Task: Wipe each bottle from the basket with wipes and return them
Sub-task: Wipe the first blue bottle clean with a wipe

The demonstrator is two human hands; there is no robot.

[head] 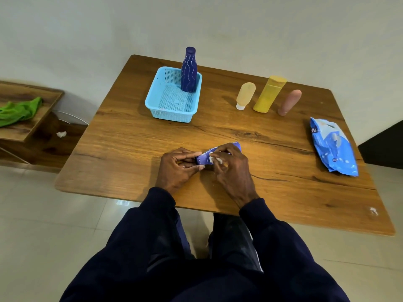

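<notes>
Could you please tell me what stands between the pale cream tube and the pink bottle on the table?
In the head view, the yellow bottle stands upright between the cream tube and the pink bottle, apart from both.

Pale wall, glossy tiled floor, wooden table, low wooden shelf at left.

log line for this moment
left hand: holds small blue bottle; right hand: holds white wipe on it; light blue plastic basket: tall navy bottle
</notes>
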